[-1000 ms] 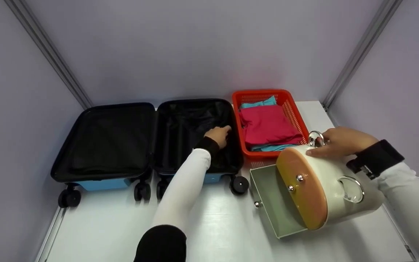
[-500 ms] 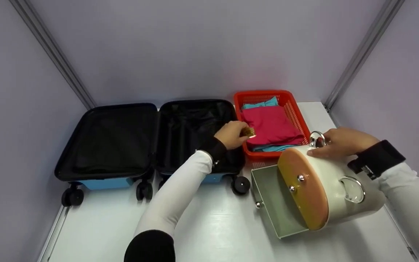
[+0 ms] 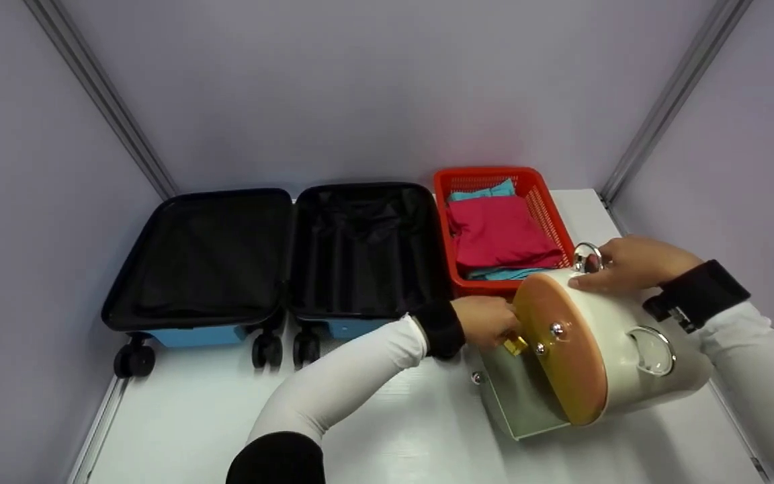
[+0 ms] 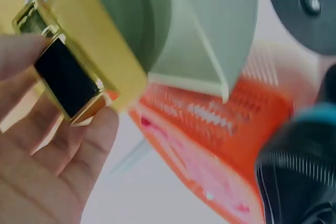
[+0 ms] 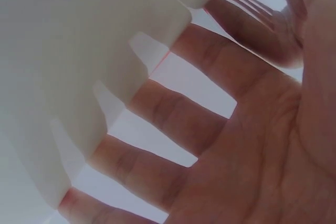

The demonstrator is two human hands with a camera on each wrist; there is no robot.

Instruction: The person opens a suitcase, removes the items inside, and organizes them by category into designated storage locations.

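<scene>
A small gold, box-shaped item with a black face (image 4: 65, 77) is pinched between the thumb and fingers of my left hand (image 3: 484, 321). In the head view that hand is over the pulled-out drawer (image 3: 525, 403) of a cream storage box (image 3: 629, 349). The box's translucent orange-yellow front (image 3: 562, 349) has two round metal knobs, and the gold item overlaps it. My right hand (image 3: 642, 263) rests on the box's upper side beside a chrome ring handle (image 3: 588, 258). In the right wrist view its fingers (image 5: 205, 56) are straight and spread, tips against the cream surface.
A blue suitcase lies spread wide, its two black-lined halves (image 3: 199, 262) side by side at the back left. An orange-red basket (image 3: 548, 215) with folded pink cloth (image 3: 501, 232) and blue cloth (image 3: 481, 193) stands behind the box. Walls enclose the white table (image 3: 387, 430).
My left hand has come up out of the right suitcase half with the gold item and moved right and nearer, over the drawer. The right hand and box have stayed put.
</scene>
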